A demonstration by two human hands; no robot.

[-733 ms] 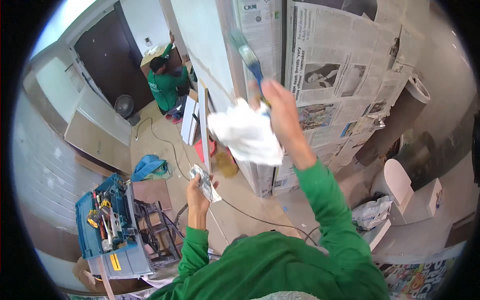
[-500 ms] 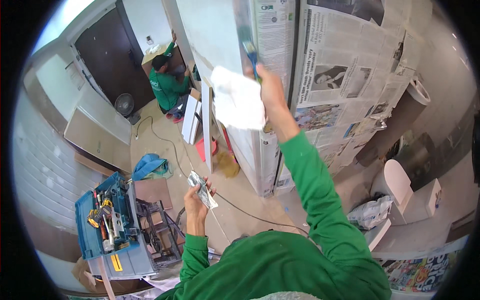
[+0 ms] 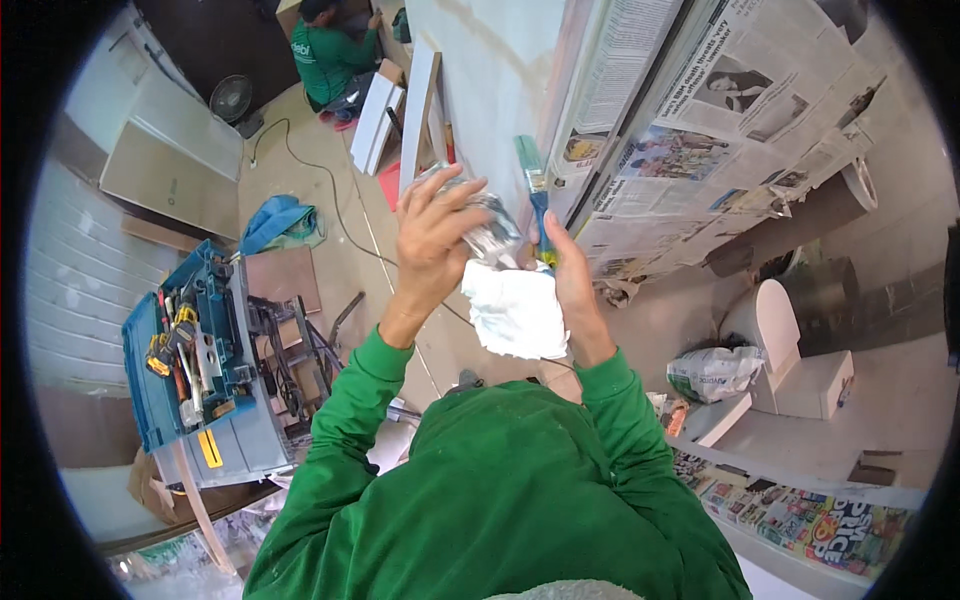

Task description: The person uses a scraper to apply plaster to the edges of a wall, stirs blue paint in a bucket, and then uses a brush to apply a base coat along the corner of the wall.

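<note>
My right hand (image 3: 572, 280) grips a paintbrush (image 3: 538, 195) with a blue handle, its bristles pointing up. Bunched white cloth (image 3: 520, 315) hangs beside the brush handle, against the inner side of that hand. My left hand (image 3: 435, 240) has its fingers bent over a shiny, silvery crumpled packet (image 3: 492, 225), whose lower end meets the top of the cloth. What kind of packet it is, I cannot make out. Both hands are close together in front of my chest, near a pale wall panel (image 3: 480, 75).
Newspaper sheets (image 3: 720, 130) cover the surface on the right. To the left sits a blue toolbox (image 3: 150, 400) with tools. A co-worker in green (image 3: 335, 55) crouches at the far left beside leaning boards (image 3: 380, 125). A cable (image 3: 335, 205) crosses the floor; a toilet (image 3: 780, 340) stands right.
My right hand has come down from the wall with the brush and cloth. My left hand has risen with the silvery packet to meet it. The view has tilted downward.
</note>
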